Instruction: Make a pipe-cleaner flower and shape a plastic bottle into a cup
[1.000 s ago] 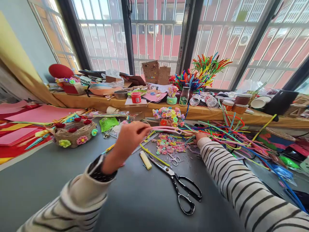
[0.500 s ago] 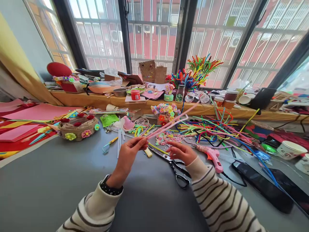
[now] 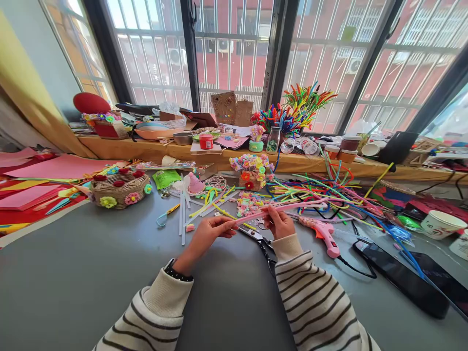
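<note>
My left hand (image 3: 210, 232) pinches the near end of a few pink pipe cleaners (image 3: 292, 206) that run off to the right over the grey table (image 3: 73, 273). My right hand (image 3: 278, 222) is closed round the same pink pipe cleaners a little further along. Both hands hover just above black-handled scissors (image 3: 263, 243), partly hidden under my right wrist. A pile of small pastel flower pieces (image 3: 248, 204) lies just beyond my hands.
A heap of coloured pipe cleaners (image 3: 329, 195) spreads to the right, with a pink glue gun (image 3: 321, 234) and a dark phone (image 3: 398, 280) nearer. A woven basket with flowers (image 3: 119, 190) and red and pink paper sheets (image 3: 32, 195) lie left. The window shelf (image 3: 183, 153) holds jars and craft goods.
My right hand came back from the pipe cleaner heap and closed on the pink pipe cleaners held by my left hand. The pipe cleaners tipped from pointing up-right to nearly level.
</note>
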The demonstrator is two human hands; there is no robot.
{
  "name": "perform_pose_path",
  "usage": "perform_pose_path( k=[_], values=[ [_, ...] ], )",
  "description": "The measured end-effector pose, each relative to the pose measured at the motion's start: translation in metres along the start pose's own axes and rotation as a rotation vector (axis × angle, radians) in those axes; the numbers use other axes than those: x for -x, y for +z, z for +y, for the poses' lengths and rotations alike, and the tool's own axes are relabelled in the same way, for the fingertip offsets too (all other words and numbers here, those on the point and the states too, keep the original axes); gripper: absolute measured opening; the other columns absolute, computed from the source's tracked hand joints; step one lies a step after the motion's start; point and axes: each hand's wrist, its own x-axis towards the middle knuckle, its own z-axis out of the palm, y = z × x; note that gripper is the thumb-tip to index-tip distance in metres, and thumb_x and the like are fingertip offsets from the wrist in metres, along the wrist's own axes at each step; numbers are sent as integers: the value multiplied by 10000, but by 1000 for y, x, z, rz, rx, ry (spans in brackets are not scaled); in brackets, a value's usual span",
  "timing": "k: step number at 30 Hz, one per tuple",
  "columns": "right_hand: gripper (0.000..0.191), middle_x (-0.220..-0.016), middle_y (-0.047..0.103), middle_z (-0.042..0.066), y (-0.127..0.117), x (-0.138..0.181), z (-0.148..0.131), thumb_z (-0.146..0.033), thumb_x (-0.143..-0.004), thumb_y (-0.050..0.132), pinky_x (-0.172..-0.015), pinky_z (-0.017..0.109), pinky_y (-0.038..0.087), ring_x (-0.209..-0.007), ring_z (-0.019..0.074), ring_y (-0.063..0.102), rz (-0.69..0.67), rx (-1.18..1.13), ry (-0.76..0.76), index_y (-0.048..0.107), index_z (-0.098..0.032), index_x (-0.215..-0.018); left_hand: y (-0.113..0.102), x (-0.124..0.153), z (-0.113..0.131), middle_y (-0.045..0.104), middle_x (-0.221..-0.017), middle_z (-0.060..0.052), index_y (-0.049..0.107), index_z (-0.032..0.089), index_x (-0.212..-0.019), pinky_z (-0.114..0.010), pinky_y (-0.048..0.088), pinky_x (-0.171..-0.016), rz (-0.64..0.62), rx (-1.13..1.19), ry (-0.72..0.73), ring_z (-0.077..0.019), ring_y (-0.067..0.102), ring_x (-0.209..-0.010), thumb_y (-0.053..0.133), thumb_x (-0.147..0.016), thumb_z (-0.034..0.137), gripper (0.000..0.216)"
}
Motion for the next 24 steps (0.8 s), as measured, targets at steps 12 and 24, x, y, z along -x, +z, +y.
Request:
perform_pose_path(
  k=[12, 24],
  values=[
    [237, -462, 506, -26, -8, 2, 0, -388, -561, 604, -330, 169, 302, -359, 41, 383, 84, -21, 17, 623, -157, -614, -8, -11, 1, 640, -723, -58, 613, 118, -761, -270, 457, -670, -38, 34, -103, -138, 579, -647, 572, -604, 330, 266],
    [241, -436, 508, -35, -5, 3, 2, -378, -538, 625, -321, 161, 290, -339, 30, 382, 81, -49, 58, 629, -151, -620, -1, -13, -4, 623, -642, -43, 603, 125, -688, -253, 451, -615, -75, 3, -124, -125, 565, -584, 555, -598, 386, 281]
  ],
)
